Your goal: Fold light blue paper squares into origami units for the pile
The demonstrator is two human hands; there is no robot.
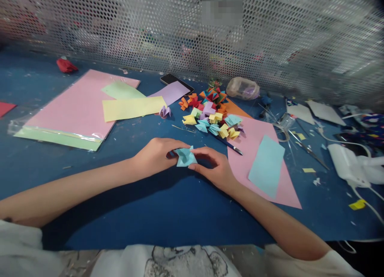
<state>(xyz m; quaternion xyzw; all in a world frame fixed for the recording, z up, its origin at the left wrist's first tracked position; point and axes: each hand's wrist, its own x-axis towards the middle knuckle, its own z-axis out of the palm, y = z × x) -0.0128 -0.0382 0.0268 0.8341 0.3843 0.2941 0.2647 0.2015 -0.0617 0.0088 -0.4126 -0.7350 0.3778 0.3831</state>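
Observation:
Between my two hands is a light blue folded paper piece (pixel 186 157), with raised points and a hollow middle. My left hand (pixel 160 155) pinches its left edge. On the other side, my right hand (pixel 211 165) has thumb and forefinger closed on the right edge. Just beyond them lies a pile of small folded paper flowers (pixel 210 109) in orange, red, yellow, purple and blue. One purple folded piece (pixel 165 112) sits apart to the left of that pile.
Pink paper sheets (pixel 81 105) in a plastic sleeve lie left, with yellow (pixel 135 108) and purple strips (pixel 171 93) near a phone (pixel 168 78). Right are a pink sheet (pixel 288 181), a blue strip (pixel 267 165), a pen (pixel 234 148) and a white device (pixel 348 165). Perforated metal (pixel 168 37) stands behind.

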